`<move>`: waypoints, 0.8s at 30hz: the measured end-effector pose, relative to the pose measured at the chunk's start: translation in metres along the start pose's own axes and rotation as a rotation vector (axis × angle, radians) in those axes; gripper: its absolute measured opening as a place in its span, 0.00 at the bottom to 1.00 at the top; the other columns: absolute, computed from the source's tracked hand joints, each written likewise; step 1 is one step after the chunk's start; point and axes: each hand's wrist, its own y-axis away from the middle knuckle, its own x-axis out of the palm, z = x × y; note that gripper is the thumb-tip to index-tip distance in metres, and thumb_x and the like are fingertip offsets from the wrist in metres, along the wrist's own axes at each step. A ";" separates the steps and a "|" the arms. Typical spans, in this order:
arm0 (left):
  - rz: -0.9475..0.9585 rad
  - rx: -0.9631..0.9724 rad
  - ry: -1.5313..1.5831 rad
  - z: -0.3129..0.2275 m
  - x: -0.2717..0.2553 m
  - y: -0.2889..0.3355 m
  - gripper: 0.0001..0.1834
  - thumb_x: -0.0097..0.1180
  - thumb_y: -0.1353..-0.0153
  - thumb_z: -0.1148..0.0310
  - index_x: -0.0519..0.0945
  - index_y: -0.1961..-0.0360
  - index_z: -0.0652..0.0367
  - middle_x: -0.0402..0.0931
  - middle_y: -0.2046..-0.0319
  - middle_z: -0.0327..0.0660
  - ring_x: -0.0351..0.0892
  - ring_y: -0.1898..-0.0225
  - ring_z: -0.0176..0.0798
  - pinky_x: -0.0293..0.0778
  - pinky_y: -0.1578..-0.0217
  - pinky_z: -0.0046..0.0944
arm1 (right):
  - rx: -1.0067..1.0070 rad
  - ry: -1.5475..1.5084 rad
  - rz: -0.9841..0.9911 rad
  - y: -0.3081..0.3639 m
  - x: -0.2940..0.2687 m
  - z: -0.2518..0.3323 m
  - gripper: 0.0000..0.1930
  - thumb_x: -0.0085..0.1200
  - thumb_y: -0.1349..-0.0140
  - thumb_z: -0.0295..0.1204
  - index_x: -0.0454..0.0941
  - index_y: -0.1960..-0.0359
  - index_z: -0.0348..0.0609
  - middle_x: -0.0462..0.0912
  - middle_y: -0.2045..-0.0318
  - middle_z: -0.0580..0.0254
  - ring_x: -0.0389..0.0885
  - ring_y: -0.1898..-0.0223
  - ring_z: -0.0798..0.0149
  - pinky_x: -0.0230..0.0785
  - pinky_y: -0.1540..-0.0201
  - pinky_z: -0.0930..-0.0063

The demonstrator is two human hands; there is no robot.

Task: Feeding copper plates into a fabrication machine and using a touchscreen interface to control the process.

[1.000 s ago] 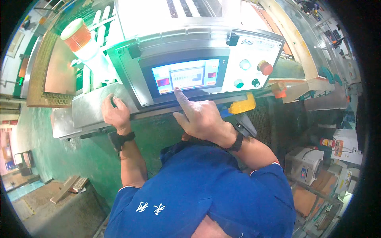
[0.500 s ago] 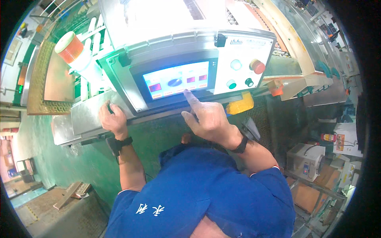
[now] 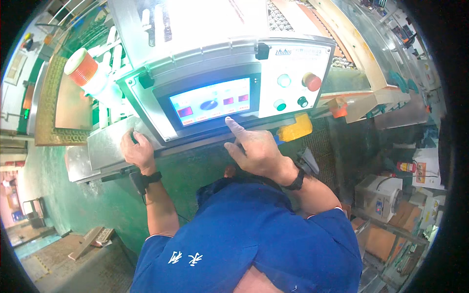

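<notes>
A control box with a lit touchscreen stands before me. My right hand points at it with the index finger stretched out and the thumb apart. That fingertip lies over the frame just below the screen's lower edge; whether it touches cannot be told. Nothing is in this hand. Left of the box, my left hand rests at the edge of a metal plate, empty, its thumb and fingers apart. Right of the screen sit a red mushroom button, a green button, a pale round button and a black knob.
An orange and white signal lamp rises left of the box, beside rollers. A yellow object hangs under the box's right end. Farther right are a machine with brown boards and a white boxy unit. Wooden pieces lie at lower left.
My right index fingertip has come off the screen's lower edge down to the frame below it. The box has shifted slightly left in view. My left hand stays at the plate.
</notes>
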 end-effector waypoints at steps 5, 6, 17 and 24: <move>0.001 -0.003 -0.007 0.001 0.001 0.000 0.11 0.58 0.43 0.74 0.84 0.59 0.59 0.84 0.60 0.47 0.81 0.56 0.55 0.75 0.54 0.50 | -0.038 -0.033 0.006 -0.013 0.001 0.009 0.32 0.65 0.44 0.25 0.70 0.38 0.23 0.79 0.82 0.57 0.80 0.82 0.54 0.71 0.77 0.63; 0.000 -0.003 -0.006 0.001 0.002 0.001 0.11 0.58 0.43 0.74 0.84 0.59 0.59 0.84 0.60 0.47 0.81 0.56 0.55 0.75 0.54 0.50 | 0.024 -0.062 0.059 -0.017 0.000 0.013 0.33 0.65 0.43 0.26 0.69 0.36 0.24 0.80 0.81 0.56 0.80 0.81 0.54 0.72 0.76 0.62; 0.018 -0.058 -0.022 -0.001 0.002 0.003 0.12 0.57 0.42 0.72 0.84 0.58 0.61 0.84 0.60 0.48 0.81 0.56 0.57 0.75 0.54 0.51 | 0.110 0.042 0.178 -0.030 0.008 0.013 0.39 0.62 0.40 0.30 0.60 0.30 0.27 0.82 0.77 0.51 0.83 0.77 0.50 0.75 0.74 0.58; 0.016 -0.034 0.022 0.001 0.000 0.000 0.11 0.57 0.41 0.74 0.84 0.58 0.62 0.83 0.60 0.51 0.81 0.56 0.58 0.75 0.54 0.51 | 0.162 0.105 0.223 -0.033 0.007 0.010 0.37 0.59 0.38 0.32 0.59 0.30 0.27 0.82 0.77 0.49 0.83 0.76 0.47 0.76 0.73 0.56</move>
